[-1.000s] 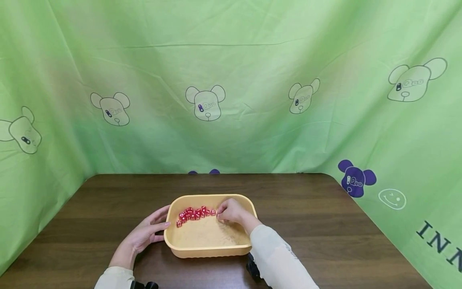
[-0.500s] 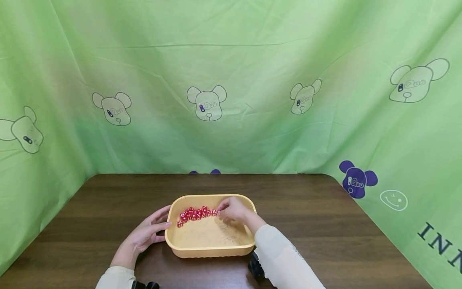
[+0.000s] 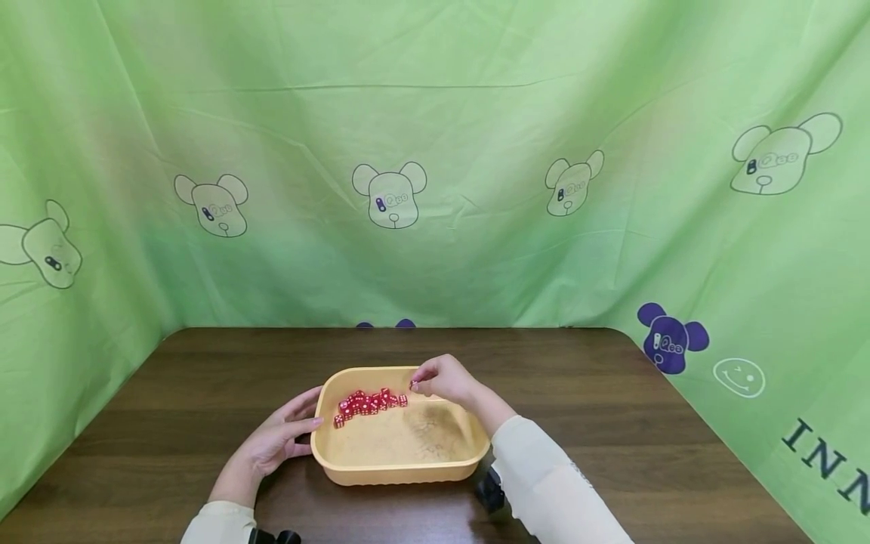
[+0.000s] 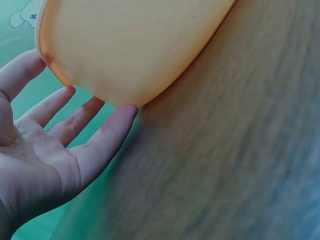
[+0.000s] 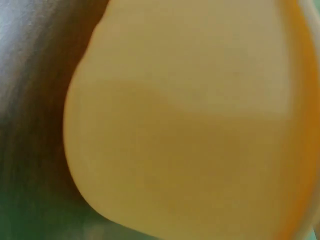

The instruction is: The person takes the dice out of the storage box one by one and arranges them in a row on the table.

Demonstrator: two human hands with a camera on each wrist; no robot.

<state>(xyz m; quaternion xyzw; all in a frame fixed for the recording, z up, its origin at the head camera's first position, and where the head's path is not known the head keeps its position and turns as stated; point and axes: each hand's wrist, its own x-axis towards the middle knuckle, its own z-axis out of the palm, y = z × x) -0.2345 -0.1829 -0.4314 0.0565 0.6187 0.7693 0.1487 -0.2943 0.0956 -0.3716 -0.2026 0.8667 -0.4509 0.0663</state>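
A yellow plastic tub (image 3: pixel 399 474) with rounded corners stands on the table, and several red dice with white dots (image 3: pixel 365 403) lie toward its back left. My right hand (image 3: pixel 450 381) is above the tub's back rim, pinching one red die (image 3: pixel 412 384) between thumb and fingertips. At the tub's left end my left hand (image 3: pixel 270 440) touches the wall with extended fingers. The left wrist view shows these fingertips against the tub's outside (image 4: pixel 135 50). Only the tub's outer side (image 5: pixel 175 125) fills the right wrist view; neither the right hand nor the die appears there.
The dark wooden table (image 3: pixel 612 438) extends around the tub. A green cloth (image 3: pixel 462 279) with cartoon bear heads hangs behind the table and along both sides. Dark smudges mark the tub's floor at the right.
My right hand has risen from the tub's floor toward the back rim, lifting one die away from the row. The left hand and the tub stay nearly where they were.
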